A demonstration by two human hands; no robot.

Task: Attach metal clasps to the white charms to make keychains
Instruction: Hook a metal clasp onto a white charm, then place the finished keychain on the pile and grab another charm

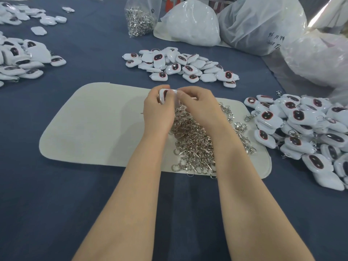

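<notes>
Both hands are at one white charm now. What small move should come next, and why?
Probably finish hooking a clasp onto the white charm. The left hand grips it and the right hand pinches at its end, above the pile of clasps. Whether a clasp is already on is hidden by the fingers.

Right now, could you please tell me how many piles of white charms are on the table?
4: far-left pile, left pile, centre pile, right pile. Bags may hide more.

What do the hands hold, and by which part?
Left hand grips a white charm by its sides; right hand pinches its right end. Any clasp there is hidden.
</notes>
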